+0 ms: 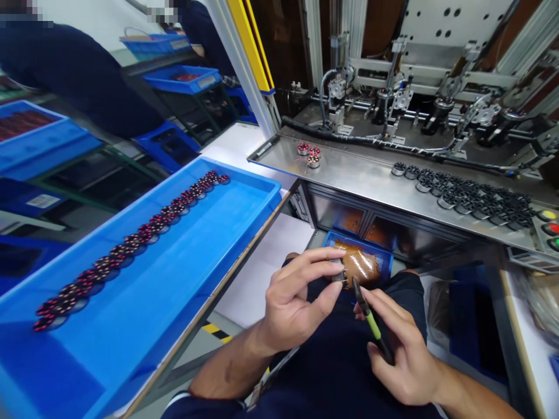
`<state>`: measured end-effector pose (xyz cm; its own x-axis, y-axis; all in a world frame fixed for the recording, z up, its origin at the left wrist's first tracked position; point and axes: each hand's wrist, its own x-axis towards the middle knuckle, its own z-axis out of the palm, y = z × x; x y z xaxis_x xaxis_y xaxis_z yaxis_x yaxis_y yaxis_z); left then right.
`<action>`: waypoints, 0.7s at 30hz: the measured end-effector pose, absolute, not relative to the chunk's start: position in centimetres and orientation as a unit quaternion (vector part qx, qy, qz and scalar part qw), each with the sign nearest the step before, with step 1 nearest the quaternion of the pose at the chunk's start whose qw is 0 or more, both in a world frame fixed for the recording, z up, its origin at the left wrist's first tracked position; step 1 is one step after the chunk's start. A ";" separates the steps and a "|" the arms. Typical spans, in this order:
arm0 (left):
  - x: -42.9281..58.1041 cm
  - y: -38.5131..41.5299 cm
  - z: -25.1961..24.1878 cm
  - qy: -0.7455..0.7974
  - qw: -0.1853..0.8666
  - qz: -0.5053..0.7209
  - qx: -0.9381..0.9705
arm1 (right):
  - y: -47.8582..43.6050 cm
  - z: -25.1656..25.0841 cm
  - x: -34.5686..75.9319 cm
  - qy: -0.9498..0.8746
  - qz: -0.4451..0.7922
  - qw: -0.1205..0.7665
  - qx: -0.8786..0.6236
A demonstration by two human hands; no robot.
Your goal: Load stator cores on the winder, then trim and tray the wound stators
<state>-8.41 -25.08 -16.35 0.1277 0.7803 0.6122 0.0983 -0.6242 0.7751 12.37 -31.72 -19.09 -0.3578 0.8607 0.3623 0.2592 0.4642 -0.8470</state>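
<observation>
Between the thumb and fingers of my left hand (297, 297) is a small motor stator (338, 272), held on its side above my lap. My right hand (404, 343) is wrapped round a pair of pliers or cutters (372, 323) with black and green handles. The tool's dark tip points up at the stator's edge, close to it; whether they touch I cannot tell. Below both hands, a blue bin (384, 256) holds a brown, shiny plastic-wrapped bundle (360, 265).
At left, a large blue tray (209, 244) carries a row of copper-wound stators (148, 233). On the metal machine ledge (349, 174) stand three red-wired stators (313, 158) and many black ones (471, 195). Push buttons (551, 228) sit far right. Other people (78, 81) work at back left.
</observation>
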 end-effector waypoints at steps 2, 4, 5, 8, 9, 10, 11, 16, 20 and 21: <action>-8.5 -25.1 -16.3 0.315 0.283 0.575 0.700 | -31.3 -19.1 12.3 -0.741 0.361 0.424 -0.376; -8.7 -25.2 -16.3 0.313 0.275 0.571 0.708 | -31.0 -19.1 12.2 -0.741 0.362 0.426 -0.372; -8.7 -25.2 -16.3 0.311 0.273 0.568 0.711 | -31.0 -19.0 12.2 -0.742 0.363 0.426 -0.370; -8.8 -25.1 -16.3 0.300 0.269 0.562 0.722 | -30.9 -18.9 12.1 -0.743 0.365 0.426 -0.364; -8.8 -25.1 -16.3 0.296 0.267 0.561 0.726 | -30.9 -18.9 12.0 -0.742 0.366 0.426 -0.365; -8.8 -25.0 -16.3 0.292 0.265 0.559 0.730 | -31.0 -19.0 12.0 -0.741 0.367 0.427 -0.366; -8.8 -25.0 -16.3 0.287 0.262 0.558 0.733 | -31.0 -19.1 12.0 -0.738 0.368 0.429 -0.368; -8.7 -24.8 -16.5 0.273 0.264 0.553 0.742 | -31.2 -20.0 12.5 -0.728 0.380 0.425 -0.382; -8.9 -24.5 -17.0 0.257 0.276 0.552 0.744 | -31.1 -20.0 13.2 -0.698 0.401 0.410 -0.429; -9.1 -24.4 -17.2 0.249 0.273 0.552 0.747 | -31.1 -19.9 13.4 -0.694 0.400 0.407 -0.439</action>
